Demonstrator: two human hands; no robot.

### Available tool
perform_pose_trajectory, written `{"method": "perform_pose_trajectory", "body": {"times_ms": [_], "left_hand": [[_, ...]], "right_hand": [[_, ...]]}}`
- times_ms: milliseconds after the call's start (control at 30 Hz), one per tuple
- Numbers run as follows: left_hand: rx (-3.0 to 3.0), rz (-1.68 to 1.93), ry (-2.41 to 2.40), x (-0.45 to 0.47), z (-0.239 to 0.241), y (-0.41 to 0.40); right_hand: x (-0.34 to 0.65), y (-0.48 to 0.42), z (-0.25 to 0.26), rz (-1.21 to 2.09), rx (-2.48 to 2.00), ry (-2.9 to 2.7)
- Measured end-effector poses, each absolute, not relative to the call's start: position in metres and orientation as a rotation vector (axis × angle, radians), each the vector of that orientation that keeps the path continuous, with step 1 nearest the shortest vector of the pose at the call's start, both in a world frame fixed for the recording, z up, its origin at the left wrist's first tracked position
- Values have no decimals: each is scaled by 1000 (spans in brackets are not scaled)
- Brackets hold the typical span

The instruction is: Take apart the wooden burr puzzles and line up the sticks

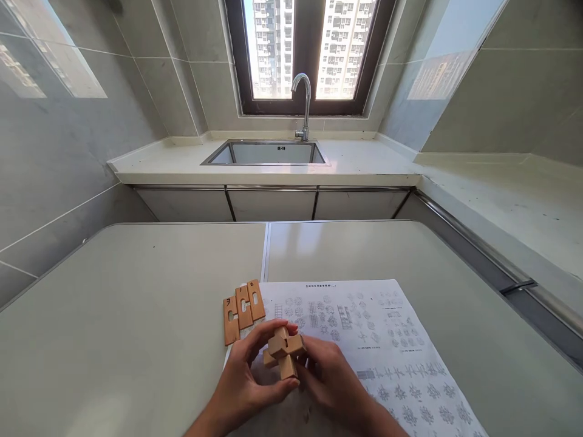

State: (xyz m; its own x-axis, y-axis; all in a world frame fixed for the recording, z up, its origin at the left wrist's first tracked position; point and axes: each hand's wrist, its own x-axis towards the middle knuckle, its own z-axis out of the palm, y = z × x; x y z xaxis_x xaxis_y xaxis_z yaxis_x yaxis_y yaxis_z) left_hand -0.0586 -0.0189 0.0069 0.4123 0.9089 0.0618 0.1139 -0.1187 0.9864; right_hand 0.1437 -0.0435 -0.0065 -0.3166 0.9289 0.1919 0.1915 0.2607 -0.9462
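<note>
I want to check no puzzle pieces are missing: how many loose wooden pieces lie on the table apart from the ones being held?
3. The loose wooden pieces lie side by side at the instruction sheet's left corner, beyond the left hand. Others may be hidden under the hands.

I am standing in a home kitchen, looking across a pale table (136, 291) toward a light countertop (364, 164) that is running along the far wall and turning down the right side. A steel sink (266, 153) is sitting sunk into it, with a curved chrome tap (304, 103) rising behind. Grey tiles (68, 139) are covering the walls, plain cabinet fronts (271, 205) are lining the space below, and high-rise flats are showing through the dark-framed window (310, 54).
</note>
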Motion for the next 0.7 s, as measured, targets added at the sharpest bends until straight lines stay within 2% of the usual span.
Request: {"method": "perform_pose_trajectory", "body": {"times_ms": [133, 367, 467, 567, 700], "left_hand": [[1620, 930, 948, -57, 6, -20], [1666, 994, 975, -51, 8, -22], [1673, 1007, 970, -50, 8, -24], [1649, 1031, 974, -49, 8, -28], [1522, 991, 947, -51, 13, -28]], "right_hand": [[138, -46, -19, 887, -1102, -1761], [124, -56, -28, 245, -1185, -1779], [121, -58, -32, 128, -1178, -1759], [123, -57, -31, 325, -1179, -1713], [132, -49, -11, 1179, -1033, -1568]]}}
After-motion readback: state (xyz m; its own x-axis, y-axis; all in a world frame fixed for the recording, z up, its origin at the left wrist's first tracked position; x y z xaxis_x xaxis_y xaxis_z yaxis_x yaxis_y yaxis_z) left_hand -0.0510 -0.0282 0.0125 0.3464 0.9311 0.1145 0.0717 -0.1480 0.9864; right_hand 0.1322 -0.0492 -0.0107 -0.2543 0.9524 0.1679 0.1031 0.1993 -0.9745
